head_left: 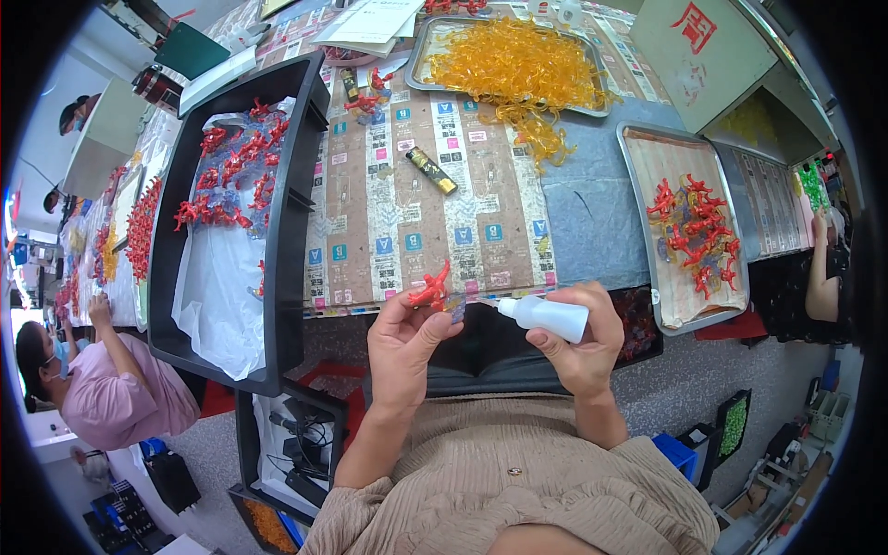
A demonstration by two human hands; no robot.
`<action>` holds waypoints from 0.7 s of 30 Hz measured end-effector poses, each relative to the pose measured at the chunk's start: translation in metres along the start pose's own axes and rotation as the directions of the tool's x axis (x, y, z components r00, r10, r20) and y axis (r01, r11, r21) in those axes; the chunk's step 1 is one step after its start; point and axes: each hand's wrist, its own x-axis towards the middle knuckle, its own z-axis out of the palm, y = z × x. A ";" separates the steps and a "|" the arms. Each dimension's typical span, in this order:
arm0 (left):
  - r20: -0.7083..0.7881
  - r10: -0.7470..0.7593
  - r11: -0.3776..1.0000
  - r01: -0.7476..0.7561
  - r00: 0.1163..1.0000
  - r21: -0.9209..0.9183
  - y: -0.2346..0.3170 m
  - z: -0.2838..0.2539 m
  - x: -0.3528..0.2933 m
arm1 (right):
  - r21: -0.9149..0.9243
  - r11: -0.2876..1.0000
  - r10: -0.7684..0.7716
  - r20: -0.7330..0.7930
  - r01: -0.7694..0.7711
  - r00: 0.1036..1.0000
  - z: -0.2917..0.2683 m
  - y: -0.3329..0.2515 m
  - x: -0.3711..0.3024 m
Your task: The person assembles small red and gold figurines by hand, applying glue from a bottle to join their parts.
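An assembly workshop: binned red figures (213, 140) left of the hands (403, 356), yellow pieces (513, 65) heaped beyond, co-workers (116, 393) either side.

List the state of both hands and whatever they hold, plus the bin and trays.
Left hand: pinching red figure.
Red figure: held, partly hidden.
Right hand: gripping white bottle.
White bottle: tilted, nozzle toward figure.
Black bin: partly filled.
Back tray: heaped, yellow pieces overhanging.
Right tray: partly filled.

A large red character (694, 28) stands on the pale cabinet (731, 69) toward the far right of the table (592, 245). Blue squares (384, 245) with single white letters repeat across its patterned sheet (370, 190); papers (370, 22) near the far edge carry print too small to read.
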 end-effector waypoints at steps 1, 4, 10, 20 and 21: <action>0.001 -0.001 1.000 0.001 1.000 0.001 0.001 0.000 0.001 | 0.012 1.000 -0.001 -0.011 0.001 1.000 0.000 -0.001 0.000; 0.021 -0.138 0.980 0.140 0.990 -0.141 0.004 -0.002 0.001 | 0.030 1.000 -0.002 -0.025 0.003 1.000 -0.003 -0.004 -0.001; 0.092 -0.218 0.947 0.234 0.972 -0.219 0.002 -0.003 0.001 | 0.081 0.997 0.015 -0.035 -0.012 0.999 -0.002 -0.005 -0.003; 0.104 -0.235 0.953 0.250 0.966 -0.173 0.000 0.000 0.000 | 0.056 0.998 -0.009 -0.001 0.009 1.000 0.001 -0.008 -0.002; 0.109 -0.232 0.952 0.248 0.967 -0.177 0.000 0.000 0.000 | 0.056 0.998 -0.008 -0.001 0.008 1.000 0.001 -0.008 -0.003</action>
